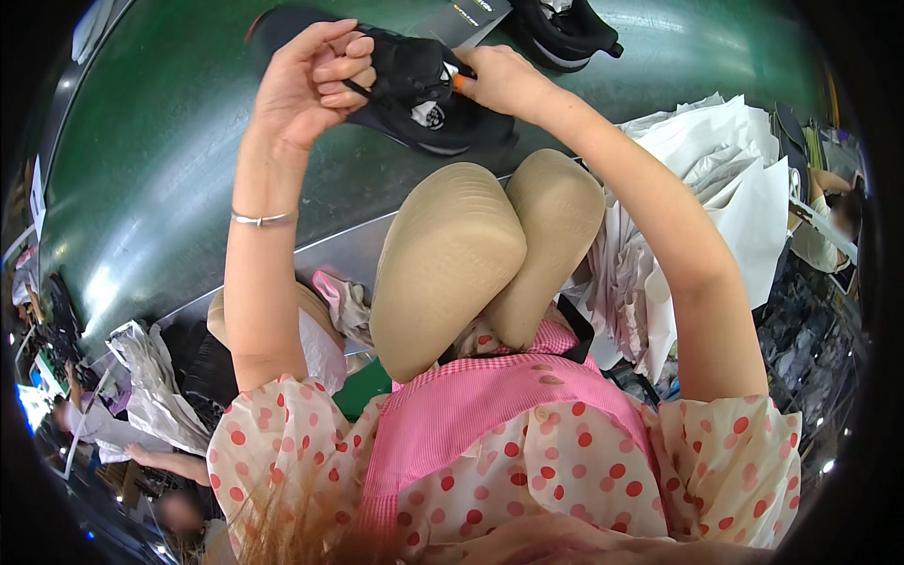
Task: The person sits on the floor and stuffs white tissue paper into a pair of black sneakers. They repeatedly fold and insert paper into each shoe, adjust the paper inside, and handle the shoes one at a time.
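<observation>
A black shoe [400, 127] lies on its side across the green worktop, its opening turned toward me. Curled over its front part, my left hand [320, 80] is closed, and a black shoelace [357, 88] runs from its fingers to the shoe. My right hand [504, 83] pinches the shoe's collar, beside a small orange piece [460, 82]. White printed material shows inside the shoe. Below it, two beige moulded shoe-shaped forms [447, 259] stand close to my pink apron [508, 395].
The green worktop [169, 160] has a metal front edge. Another black shoe [560, 38] sits at the far right by a dark printed card [461, 24]. White paper sheets [697, 207] are stacked at right. Crumpled paper [155, 386] lies lower left. Other people are at both sides.
</observation>
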Demonstrator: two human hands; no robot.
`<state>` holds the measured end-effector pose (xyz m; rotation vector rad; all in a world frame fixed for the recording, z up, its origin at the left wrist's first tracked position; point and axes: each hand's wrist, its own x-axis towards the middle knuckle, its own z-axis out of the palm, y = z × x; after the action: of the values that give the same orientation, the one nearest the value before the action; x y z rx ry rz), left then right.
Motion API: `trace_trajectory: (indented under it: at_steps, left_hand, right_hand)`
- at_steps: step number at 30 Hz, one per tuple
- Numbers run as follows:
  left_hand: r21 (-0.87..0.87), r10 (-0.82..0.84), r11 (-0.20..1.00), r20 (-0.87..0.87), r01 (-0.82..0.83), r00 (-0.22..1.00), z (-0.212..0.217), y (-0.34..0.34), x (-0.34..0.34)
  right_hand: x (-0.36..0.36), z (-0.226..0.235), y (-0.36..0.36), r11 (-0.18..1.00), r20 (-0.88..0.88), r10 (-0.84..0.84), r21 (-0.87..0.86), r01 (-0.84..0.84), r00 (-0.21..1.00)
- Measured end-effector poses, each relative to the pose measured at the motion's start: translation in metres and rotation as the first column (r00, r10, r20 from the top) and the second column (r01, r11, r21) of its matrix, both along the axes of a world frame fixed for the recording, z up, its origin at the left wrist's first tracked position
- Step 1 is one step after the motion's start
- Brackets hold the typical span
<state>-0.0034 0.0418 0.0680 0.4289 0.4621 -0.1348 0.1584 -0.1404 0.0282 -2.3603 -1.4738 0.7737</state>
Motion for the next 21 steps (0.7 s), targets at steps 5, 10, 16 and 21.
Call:
trace_trajectory:
  at_steps: [5, 10, 16, 21]
  left_hand:
    - [0.882, 0.067, 0.283, -0.411, 0.378, 0.909, 0.02, -0.003, -0.006]
    - [0.831, 0.181, -0.286, -0.442, 0.477, 0.879, 0.015, -0.002, -0.007]
    - [0.837, 0.063, -0.251, -0.487, 0.486, 0.871, -0.005, -0.003, -0.013]
    - [0.787, -0.012, -0.34, -0.551, 0.515, 0.834, -0.013, -0.005, -0.006]
  right_hand:
    - [-0.022, 0.007, 0.018, 0.987, 0.118, 0.15, -0.065, -0.143, 0.982]
    - [-0.045, 0.007, 0.026, 0.982, 0.158, 0.179, -0.083, -0.168, 0.971]
    - [-0.047, 0.008, 0.024, 0.982, 0.144, 0.177, -0.099, -0.164, 0.974]
    - [-0.053, 0.007, 0.026, 0.981, 0.155, 0.165, -0.124, -0.146, 0.974]
